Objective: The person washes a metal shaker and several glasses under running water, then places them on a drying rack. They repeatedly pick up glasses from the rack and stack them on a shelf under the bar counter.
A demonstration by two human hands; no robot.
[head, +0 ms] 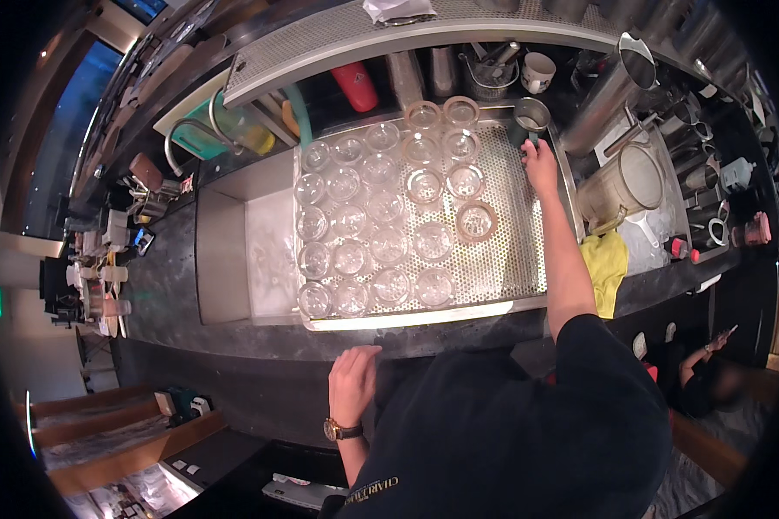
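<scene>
My right hand [540,163] reaches to the far right corner of a perforated metal drain tray [513,259], its fingers on the handle of a dark metal cup [531,117]. Several upturned clear glasses [389,243] stand in rows over the left and middle of the tray. My left hand [352,379], with a watch at the wrist, is beside the counter's near edge, away from the glasses. Its fingers lie close together, and nothing shows in them.
Left of the tray is a steel sink [269,253] with curved faucets [185,146]. On the right are a plastic pitcher [623,185], a yellow cloth [607,269], an ice bin [652,243] and a tall metal cylinder [613,94]. A perforated shelf [337,32] overhangs the back. Another person [704,379] is at lower right.
</scene>
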